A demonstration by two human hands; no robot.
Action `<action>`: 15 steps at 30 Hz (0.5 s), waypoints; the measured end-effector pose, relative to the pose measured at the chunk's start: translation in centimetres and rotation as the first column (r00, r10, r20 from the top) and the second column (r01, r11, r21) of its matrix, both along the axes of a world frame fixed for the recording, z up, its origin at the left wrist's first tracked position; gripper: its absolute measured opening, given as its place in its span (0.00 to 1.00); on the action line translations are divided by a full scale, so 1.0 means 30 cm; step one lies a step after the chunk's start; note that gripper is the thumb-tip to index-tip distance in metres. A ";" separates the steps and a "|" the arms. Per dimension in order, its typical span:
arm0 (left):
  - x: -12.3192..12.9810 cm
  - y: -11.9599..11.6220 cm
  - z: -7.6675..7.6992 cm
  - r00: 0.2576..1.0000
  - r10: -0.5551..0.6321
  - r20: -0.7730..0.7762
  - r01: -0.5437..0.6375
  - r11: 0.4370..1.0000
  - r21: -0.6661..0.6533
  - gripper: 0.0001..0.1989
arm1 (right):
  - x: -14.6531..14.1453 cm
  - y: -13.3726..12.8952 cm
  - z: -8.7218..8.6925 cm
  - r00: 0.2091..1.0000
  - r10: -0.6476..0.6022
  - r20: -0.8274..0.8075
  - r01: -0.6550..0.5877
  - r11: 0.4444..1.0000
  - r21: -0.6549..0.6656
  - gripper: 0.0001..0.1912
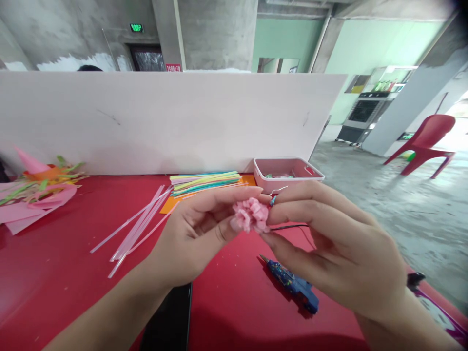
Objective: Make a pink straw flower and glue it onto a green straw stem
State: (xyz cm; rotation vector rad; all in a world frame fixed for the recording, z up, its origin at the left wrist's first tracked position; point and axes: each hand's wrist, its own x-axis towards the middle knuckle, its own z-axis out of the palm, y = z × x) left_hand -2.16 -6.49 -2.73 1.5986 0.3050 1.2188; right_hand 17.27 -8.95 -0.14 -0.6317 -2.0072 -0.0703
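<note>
A small ruffled pink piece [250, 215] is held up over the red table [226, 297], between my two hands. My left hand [199, 229] grips its left side between thumb and fingers. On its right side, the thumb and fingertips of my right hand [332, 239] press against it. A bit of blue shows by the right fingertips. Beneath my right hand a dark blue glue gun [292, 285] lies on the table, its tip pointing up and left.
Pink strips [141, 226] and a bundle of coloured strips [206, 183] lie behind my left hand. A pink basket [288, 183] stands before a white partition [168, 122]. Pink paper pieces [44, 204] are far left; a black flat object [166, 319] is at the front.
</note>
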 end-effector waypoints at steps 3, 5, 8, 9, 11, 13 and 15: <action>0.007 0.007 -0.013 1.000 -0.016 0.021 0.017 0.999 -0.051 0.16 | 0.003 0.017 -0.012 1.000 -0.005 -0.015 0.005 1.000 0.017 0.09; 0.010 0.011 -0.016 1.000 -0.022 0.019 0.023 0.997 -0.077 0.16 | 0.009 0.025 -0.017 1.000 0.017 -0.004 -0.017 1.000 0.008 0.10; 0.012 0.014 -0.014 1.000 -0.014 0.001 0.014 0.996 -0.089 0.16 | 0.021 0.026 -0.019 0.999 0.040 0.023 -0.039 0.998 -0.045 0.11; 0.013 0.014 -0.013 1.000 -0.007 -0.004 0.007 0.996 -0.088 0.15 | 0.025 0.024 -0.018 0.999 0.048 0.017 -0.047 0.996 -0.073 0.12; 0.013 0.011 -0.010 1.000 0.000 -0.005 -0.001 0.996 -0.086 0.15 | 0.033 0.018 -0.018 0.997 0.080 -0.023 -0.082 0.988 -0.133 0.13; 0.011 0.004 -0.007 1.000 0.000 0.008 0.000 0.996 -0.085 0.15 | 0.042 0.011 -0.016 0.990 0.113 -0.081 -0.125 0.977 -0.170 0.14; 0.009 -0.003 -0.005 1.000 0.013 0.019 -0.011 0.997 -0.075 0.14 | 0.048 0.005 -0.011 0.983 0.142 -0.120 -0.162 0.970 -0.184 0.14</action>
